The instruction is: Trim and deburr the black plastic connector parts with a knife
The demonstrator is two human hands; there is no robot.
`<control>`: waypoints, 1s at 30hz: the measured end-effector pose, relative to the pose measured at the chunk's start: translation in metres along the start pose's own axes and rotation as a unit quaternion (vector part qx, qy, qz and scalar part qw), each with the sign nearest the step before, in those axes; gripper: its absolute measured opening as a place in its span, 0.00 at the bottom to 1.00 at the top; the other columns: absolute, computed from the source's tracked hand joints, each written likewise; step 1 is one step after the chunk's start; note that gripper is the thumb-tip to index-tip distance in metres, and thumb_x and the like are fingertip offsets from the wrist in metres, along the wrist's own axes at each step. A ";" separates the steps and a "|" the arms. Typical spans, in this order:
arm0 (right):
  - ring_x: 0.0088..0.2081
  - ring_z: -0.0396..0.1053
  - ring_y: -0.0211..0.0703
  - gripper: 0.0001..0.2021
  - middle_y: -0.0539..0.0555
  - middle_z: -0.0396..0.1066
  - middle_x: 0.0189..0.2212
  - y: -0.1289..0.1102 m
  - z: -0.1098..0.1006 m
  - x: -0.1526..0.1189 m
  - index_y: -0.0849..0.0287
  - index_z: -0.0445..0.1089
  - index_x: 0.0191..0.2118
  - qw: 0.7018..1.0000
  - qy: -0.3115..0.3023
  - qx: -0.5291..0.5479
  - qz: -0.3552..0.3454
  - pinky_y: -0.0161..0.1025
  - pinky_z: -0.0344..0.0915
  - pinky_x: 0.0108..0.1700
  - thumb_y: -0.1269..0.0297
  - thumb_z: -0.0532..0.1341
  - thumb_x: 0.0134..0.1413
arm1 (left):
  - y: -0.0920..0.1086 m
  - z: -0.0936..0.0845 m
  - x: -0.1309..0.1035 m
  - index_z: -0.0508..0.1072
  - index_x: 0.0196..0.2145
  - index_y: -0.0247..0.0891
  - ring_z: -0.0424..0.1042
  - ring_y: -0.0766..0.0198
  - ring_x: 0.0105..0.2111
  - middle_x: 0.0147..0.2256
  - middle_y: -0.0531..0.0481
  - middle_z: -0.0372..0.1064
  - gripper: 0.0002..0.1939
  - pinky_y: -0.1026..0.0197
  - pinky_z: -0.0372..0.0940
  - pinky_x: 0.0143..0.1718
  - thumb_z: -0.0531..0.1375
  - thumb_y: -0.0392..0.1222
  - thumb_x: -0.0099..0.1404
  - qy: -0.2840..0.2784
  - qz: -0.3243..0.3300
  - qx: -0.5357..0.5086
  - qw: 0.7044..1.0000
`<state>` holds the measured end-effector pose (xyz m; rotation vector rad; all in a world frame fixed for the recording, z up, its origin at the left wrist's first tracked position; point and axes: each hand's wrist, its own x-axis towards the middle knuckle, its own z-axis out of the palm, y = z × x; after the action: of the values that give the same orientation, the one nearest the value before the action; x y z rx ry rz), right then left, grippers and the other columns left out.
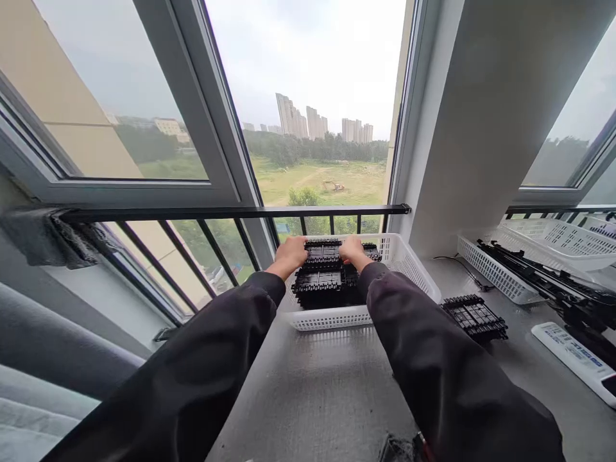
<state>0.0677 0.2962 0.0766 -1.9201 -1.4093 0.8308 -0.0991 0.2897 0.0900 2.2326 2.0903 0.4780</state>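
Reaching with both arms into a white perforated plastic basket [332, 319] on the grey tabletop [308, 378], just short of the black railing [332, 212]; touching the left end of a black ribbed plastic panel [323, 253] with the left hand [292, 253], the right end with the right hand [354, 250]; placed directly between the fingers, toward the basket's far side, with long axis apparently crosswise, from one hand to the other; no nearer to one hand than to the other, as far as can be judged.

Curled on both hands, with fingertips largely hidden; impossible to tell whether clamped on the panel or merely resting against it. Nearer the body, inside the same basket, more stacked black panels [317, 280]; outside, beside the right forearm, a loose black panel [474, 316], flat on the tabletop.
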 end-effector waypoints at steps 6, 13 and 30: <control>0.46 0.73 0.59 0.11 0.71 0.73 0.42 -0.004 0.007 -0.005 0.68 0.74 0.43 0.997 0.040 -0.052 -0.042 0.49 0.69 0.44 0.76 0.61 0.54 | 0.002 0.002 -0.005 0.78 0.46 0.36 0.75 0.46 0.44 0.43 0.34 0.76 0.16 0.52 0.68 0.45 0.56 0.35 0.62 0.024 0.006 0.037 0.999; 0.43 0.73 0.45 0.12 0.62 0.75 0.44 0.018 -0.048 -0.041 0.63 0.75 0.45 0.974 0.090 -0.049 -0.202 0.38 0.68 0.43 0.73 0.59 0.57 | 0.000 -0.025 -0.038 0.75 0.49 0.38 0.72 0.49 0.47 0.45 0.39 0.76 0.19 0.51 0.67 0.47 0.53 0.37 0.64 0.086 0.073 0.005 0.994; 0.48 0.70 0.50 0.20 0.60 0.75 0.45 0.270 -0.220 -0.208 0.61 0.77 0.43 0.935 0.094 -0.272 -0.208 0.40 0.61 0.52 0.81 0.56 0.45 | 0.038 -0.061 -0.265 0.76 0.35 0.41 0.68 0.53 0.48 0.43 0.46 0.74 0.13 0.48 0.63 0.52 0.52 0.36 0.63 0.251 0.243 -0.203 0.915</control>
<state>0.3466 0.0053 0.0306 -1.8962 -1.9660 0.0474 -0.0883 0.0160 0.1064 2.5149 1.3431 1.4993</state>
